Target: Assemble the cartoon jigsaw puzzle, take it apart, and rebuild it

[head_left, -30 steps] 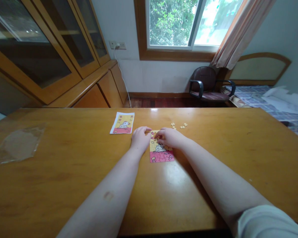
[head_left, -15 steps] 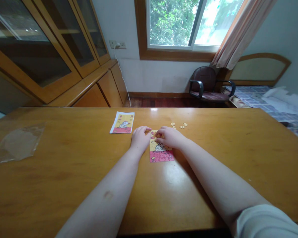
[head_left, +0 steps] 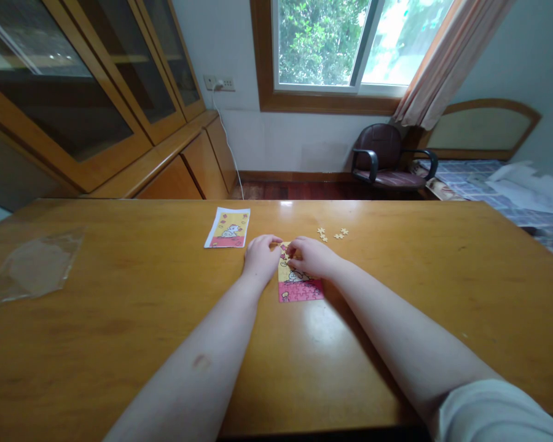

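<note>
Fingers curled, the left hand (head_left: 260, 258) and right hand (head_left: 312, 258) work the 12 o'clock end of the yellow-and-pink cardboard jigsaw (head_left: 300, 290); any grip is hidden. Seemingly fitting top pieces, next calling for the small loose yellow pieces (head_left: 332, 232).

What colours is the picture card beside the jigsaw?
Picture card: yellow above, red below, with a white cartoon animal; best in the head view.

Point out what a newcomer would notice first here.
The partly built yellow-and-pink jigsaw puzzle sits mid-table under the right hand, the left hand at its edge. Beyond it lie a matching picture card, left, and loose pieces, right. A bright window shows green leaves above.
</note>
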### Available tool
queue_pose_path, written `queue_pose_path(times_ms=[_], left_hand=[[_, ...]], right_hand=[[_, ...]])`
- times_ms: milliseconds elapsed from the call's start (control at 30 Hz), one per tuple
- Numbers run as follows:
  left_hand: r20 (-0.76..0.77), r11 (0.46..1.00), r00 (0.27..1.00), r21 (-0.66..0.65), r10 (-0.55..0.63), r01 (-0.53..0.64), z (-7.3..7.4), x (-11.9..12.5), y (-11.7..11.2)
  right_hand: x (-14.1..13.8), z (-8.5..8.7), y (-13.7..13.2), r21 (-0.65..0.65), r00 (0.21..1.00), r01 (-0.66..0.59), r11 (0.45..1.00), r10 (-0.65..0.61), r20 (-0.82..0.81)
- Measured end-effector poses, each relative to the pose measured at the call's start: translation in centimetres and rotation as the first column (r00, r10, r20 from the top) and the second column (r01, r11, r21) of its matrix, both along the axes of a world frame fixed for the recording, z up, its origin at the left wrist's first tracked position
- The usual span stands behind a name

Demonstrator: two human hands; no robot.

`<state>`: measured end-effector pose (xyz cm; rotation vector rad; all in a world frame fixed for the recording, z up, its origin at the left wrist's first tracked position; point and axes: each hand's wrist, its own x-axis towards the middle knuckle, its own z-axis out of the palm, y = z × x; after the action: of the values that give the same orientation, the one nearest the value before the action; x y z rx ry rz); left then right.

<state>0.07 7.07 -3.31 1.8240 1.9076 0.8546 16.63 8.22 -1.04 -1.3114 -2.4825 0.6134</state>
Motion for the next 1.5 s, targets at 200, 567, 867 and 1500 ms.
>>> queue_pose_path(times_ms=[200,567,867,1500], left_hand=[[-0.006,1.0,1.0,-0.013,0.002,-0.003,0.1,0.1,0.0],[-0.14,0.999,0.99,-0.026,-0.034,0.031,0.0,0.1,-0.2],[-0.157,0.999,0.987,-0.022,-0.034,0.031,-0.5,0.1,0.0],[-0.151,0.999,0.988,-0.009,-0.039,0.038,-0.4,0.2,-0.1]], right_hand=[[-0.1,-0.1,0.0,-0.112,0.988,0.048,0.993,-0.063,-0.138],[0.4,-0.7,1.0,-0.017,0.975,0.14,0.99,-0.141,-0.173],[-0.1,-1.0,1.0,-0.021,0.989,0.087,0.996,-0.089,-0.114],[0.2,-1.7,1.2,0.109,0.99,0.007,0.994,0.008,-0.142]])
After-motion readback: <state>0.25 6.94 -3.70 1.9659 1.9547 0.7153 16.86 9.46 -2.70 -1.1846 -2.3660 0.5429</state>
